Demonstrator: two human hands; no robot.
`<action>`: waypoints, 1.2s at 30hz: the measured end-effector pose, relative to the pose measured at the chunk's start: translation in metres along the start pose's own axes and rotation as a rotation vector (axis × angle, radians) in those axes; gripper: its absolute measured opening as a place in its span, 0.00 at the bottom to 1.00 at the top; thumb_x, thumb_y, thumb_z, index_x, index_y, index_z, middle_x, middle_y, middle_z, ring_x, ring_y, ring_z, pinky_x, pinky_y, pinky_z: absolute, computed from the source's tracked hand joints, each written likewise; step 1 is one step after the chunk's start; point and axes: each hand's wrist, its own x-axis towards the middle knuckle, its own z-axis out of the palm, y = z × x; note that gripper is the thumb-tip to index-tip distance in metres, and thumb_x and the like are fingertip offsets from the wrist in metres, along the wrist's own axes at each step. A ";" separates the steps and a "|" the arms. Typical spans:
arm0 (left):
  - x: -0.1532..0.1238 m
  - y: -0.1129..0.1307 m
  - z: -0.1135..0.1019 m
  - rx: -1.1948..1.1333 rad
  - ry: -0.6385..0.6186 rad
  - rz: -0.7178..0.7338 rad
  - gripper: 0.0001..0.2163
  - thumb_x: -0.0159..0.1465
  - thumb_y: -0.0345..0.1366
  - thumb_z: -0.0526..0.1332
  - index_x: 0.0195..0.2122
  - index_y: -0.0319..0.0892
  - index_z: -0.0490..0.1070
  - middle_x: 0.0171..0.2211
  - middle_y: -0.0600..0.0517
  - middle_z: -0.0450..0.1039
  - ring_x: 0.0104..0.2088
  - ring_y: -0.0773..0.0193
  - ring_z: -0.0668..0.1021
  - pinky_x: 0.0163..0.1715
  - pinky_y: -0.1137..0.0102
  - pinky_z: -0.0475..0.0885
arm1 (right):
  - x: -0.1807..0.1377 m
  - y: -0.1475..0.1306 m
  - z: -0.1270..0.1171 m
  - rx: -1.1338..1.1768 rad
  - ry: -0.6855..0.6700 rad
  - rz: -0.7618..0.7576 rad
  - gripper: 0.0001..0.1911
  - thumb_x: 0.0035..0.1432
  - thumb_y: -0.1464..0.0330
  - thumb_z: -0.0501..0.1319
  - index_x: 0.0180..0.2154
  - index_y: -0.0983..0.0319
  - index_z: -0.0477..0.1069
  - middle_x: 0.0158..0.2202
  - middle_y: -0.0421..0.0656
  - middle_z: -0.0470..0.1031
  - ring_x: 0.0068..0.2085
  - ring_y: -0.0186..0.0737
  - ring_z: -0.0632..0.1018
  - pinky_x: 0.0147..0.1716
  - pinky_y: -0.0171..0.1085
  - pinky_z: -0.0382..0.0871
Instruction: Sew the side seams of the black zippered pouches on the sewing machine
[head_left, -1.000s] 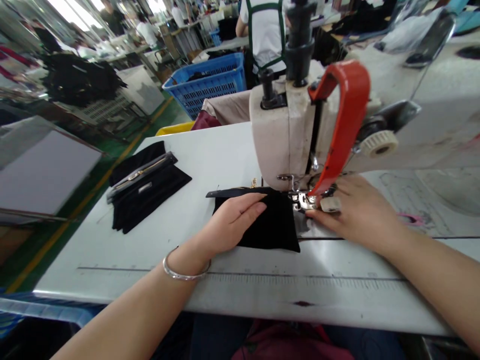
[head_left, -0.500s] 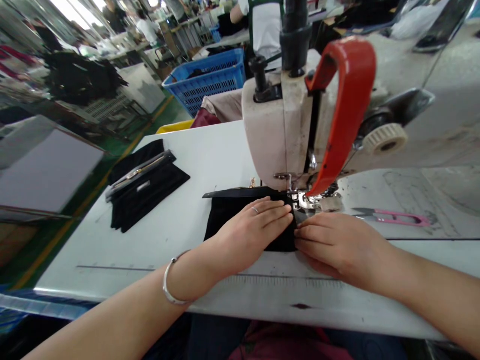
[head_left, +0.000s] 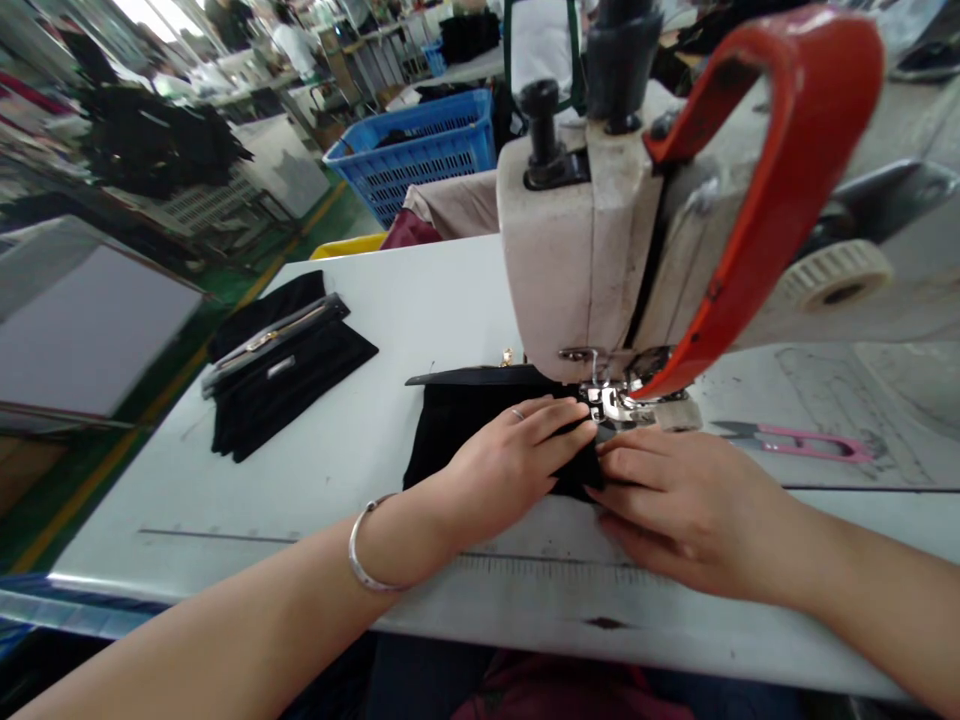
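A black fabric piece (head_left: pixel 457 425) with a dark zipper strip along its far edge lies under the presser foot (head_left: pixel 611 403) of a sewing machine (head_left: pixel 570 260). My left hand (head_left: pixel 517 450) rests flat on this fabric, fingers stretched toward the foot; it wears a ring, and a silver bangle circles the wrist. At the fabric's near right corner, my right hand (head_left: pixel 682 500) has its fingers closed on the edge. Both hands partly cover the cloth. A gold-coloured zipper pull (head_left: pixel 507 357) shows at the far edge.
Stacked black pieces with zippers (head_left: pixel 281 365) lie on the left of the white table (head_left: pixel 360 480). Pink-handled thread snips (head_left: pixel 814 443) lie right of the foot. A red lever guard (head_left: pixel 780 200) juts from the machine. Beyond the table stands a blue crate (head_left: pixel 420 150).
The view has shifted closer to the machine, which looks larger now. Both hands stay on the fabric near the foot; the near right corner of the cloth looks slightly shifted under my right fingers.
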 end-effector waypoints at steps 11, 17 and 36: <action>0.004 0.003 0.004 0.058 0.096 -0.015 0.14 0.71 0.25 0.52 0.56 0.35 0.69 0.52 0.45 0.77 0.56 0.59 0.77 0.60 0.62 0.74 | -0.002 0.001 0.002 -0.020 0.012 0.019 0.12 0.67 0.70 0.56 0.45 0.64 0.77 0.40 0.49 0.78 0.43 0.49 0.77 0.39 0.48 0.73; 0.008 -0.006 0.005 0.089 0.000 0.027 0.13 0.71 0.27 0.55 0.55 0.37 0.70 0.52 0.46 0.77 0.56 0.57 0.76 0.59 0.61 0.74 | -0.002 0.002 0.002 -0.046 0.028 0.010 0.11 0.67 0.70 0.57 0.45 0.64 0.77 0.41 0.50 0.78 0.44 0.48 0.78 0.40 0.47 0.73; -0.006 0.007 0.008 -0.166 0.151 0.092 0.09 0.72 0.26 0.56 0.50 0.37 0.73 0.48 0.46 0.80 0.48 0.60 0.81 0.48 0.63 0.78 | -0.007 0.007 0.000 -0.096 -0.039 -0.031 0.12 0.69 0.67 0.55 0.46 0.62 0.76 0.32 0.41 0.78 0.35 0.43 0.73 0.35 0.45 0.57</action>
